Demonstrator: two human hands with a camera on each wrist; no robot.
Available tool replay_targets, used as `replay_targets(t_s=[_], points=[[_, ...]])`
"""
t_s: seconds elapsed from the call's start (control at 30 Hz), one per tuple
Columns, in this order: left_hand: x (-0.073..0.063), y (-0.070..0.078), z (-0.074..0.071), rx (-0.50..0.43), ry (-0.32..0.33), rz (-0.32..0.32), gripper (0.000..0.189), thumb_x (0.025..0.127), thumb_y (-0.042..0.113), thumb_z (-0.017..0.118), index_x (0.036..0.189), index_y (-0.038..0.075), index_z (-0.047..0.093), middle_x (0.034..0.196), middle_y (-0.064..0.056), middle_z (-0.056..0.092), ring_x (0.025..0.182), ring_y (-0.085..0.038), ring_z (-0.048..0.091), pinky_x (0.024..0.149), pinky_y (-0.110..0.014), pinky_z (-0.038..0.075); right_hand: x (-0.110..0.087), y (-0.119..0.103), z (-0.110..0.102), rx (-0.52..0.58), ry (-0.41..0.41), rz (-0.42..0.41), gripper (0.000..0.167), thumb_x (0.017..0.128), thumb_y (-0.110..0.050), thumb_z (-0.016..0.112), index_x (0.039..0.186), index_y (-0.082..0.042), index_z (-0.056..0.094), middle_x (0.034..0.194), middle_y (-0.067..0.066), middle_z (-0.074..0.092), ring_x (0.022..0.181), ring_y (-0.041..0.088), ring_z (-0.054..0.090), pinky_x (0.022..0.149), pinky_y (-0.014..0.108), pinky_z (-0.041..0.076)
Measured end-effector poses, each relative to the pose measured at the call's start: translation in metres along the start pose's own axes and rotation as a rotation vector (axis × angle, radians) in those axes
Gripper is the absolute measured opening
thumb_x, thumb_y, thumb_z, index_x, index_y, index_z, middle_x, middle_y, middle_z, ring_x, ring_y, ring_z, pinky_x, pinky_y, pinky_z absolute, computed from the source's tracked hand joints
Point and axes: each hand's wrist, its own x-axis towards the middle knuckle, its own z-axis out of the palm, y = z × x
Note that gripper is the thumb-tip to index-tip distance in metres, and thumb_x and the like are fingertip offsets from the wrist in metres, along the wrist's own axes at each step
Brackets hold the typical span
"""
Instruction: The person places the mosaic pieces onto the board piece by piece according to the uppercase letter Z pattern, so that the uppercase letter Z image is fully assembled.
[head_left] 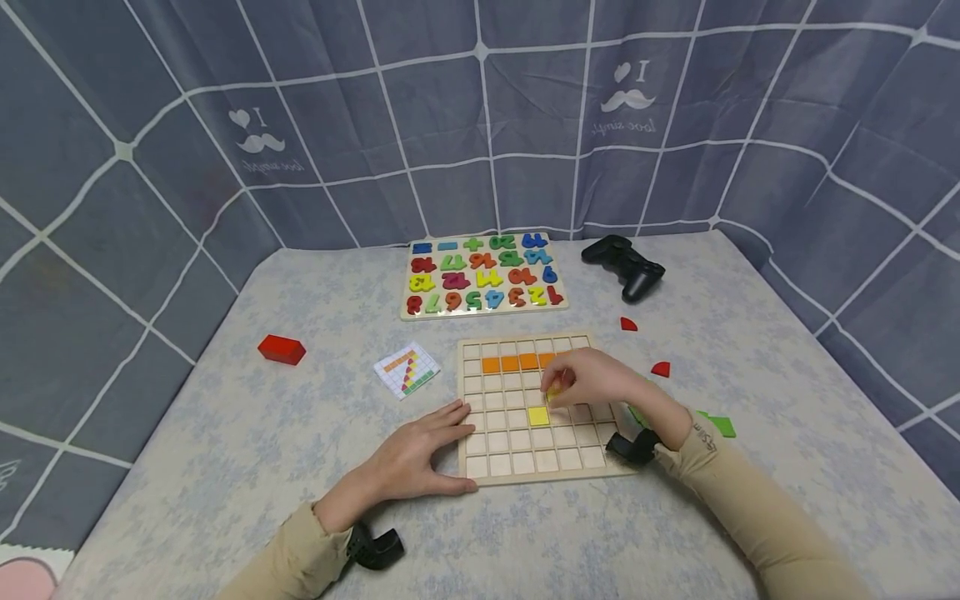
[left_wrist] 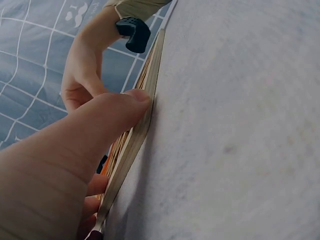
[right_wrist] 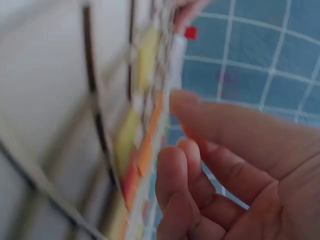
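Looks like a curtained-off play table [head_left: 187, 467], can't tell if home or studio: got checked curtains [head_left: 427, 108] across the top, number puzzle [head_left: 472, 272] and game controller [head_left: 626, 265] below.

From my remote seat I see a blue-grey curtain [head_left: 420, 108] with white grid lines [head_left: 486, 100] behind and beside the table [head_left: 847, 467] (its lettering [head_left: 624, 127] reads backwards to me); a pale, blue-mottled cloth [head_left: 187, 492] covers the tabletop.

L grip [head_left: 416, 450] blocks board [head_left: 555, 477] L edge, R grip [head_left: 596, 379] R half; room btwn card [head_left: 407, 370] & block [head_left: 282, 350].
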Motion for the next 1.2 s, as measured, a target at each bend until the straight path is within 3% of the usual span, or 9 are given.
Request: replay_targets(t_s=[0.2,0.4,0.63,0.73,0.97,1.2], points=[[0.000,-0.001,0.000,0.006,0.009,0.008,0.078,0.077,0.060,0.067,0.133,0.008,0.054,0.148,-0.009,0.036,0.138,-0.019,0.027,0.106,-0.040,0.033,-0.006,0.017,-0.030,0.057,0.069,0.057,0.014,0.085,-0.020,0.070,0.094,-0.009,0.070,0.079,-0.001,0.061,0.072,0.016,0.055,0.068,0.032,0.047],[-0.001,-0.001,0.000,0.005,0.009,0.010,0.078,0.077,0.060,0.066,0.133,0.008,0.054,0.147,-0.009,0.036,0.138,-0.018,0.027,0.106,-0.040,0.033,-0.010,0.041,-0.047,0.092,0.282,0.186,0.025,0.088,-0.029,0.067,0.101,-0.007,0.068,0.089,0.003,0.064,0.078,0.019,0.054,0.070,0.032,0.045],[-0.001,-0.001,0.001,0.005,0.014,0.012,0.078,0.077,0.061,0.066,0.133,0.008,0.054,0.147,-0.009,0.036,0.138,-0.018,0.027,0.106,-0.041,0.034,-0.010,0.072,-0.052,0.248,0.467,0.278,0.048,0.091,-0.033,0.062,0.125,0.001,0.055,0.111,0.019,0.058,0.099,0.030,0.055,0.085,0.041,0.045],[-0.001,-0.001,0.002,0.005,0.016,0.011,0.078,0.077,0.061,0.066,0.133,0.008,0.055,0.147,-0.009,0.036,0.138,-0.018,0.027,0.106,-0.042,0.034,-0.011,0.084,-0.052,0.294,0.512,0.309,0.052,0.093,-0.034,0.060,0.131,0.000,0.051,0.120,0.021,0.055,0.106,0.033,0.053,0.089,0.044,0.043],[-0.001,-0.002,0.003,0.010,0.015,0.010,0.078,0.077,0.062,0.065,0.133,0.008,0.055,0.147,-0.008,0.036,0.138,-0.018,0.027,0.106,-0.041,0.034,-0.013,0.104,-0.051,0.322,0.574,0.381,0.051,0.094,-0.032,0.057,0.133,-0.001,0.049,0.128,0.021,0.051,0.117,0.035,0.048,0.085,0.040,0.044],[-0.001,-0.002,0.002,0.009,0.010,0.002,0.078,0.077,0.062,0.065,0.133,0.008,0.055,0.148,-0.008,0.036,0.138,-0.017,0.027,0.107,-0.040,0.033,-0.014,0.115,-0.047,0.311,0.592,0.418,0.047,0.095,-0.028,0.057,0.131,0.001,0.050,0.131,0.023,0.048,0.120,0.038,0.044,0.096,0.051,0.038]])
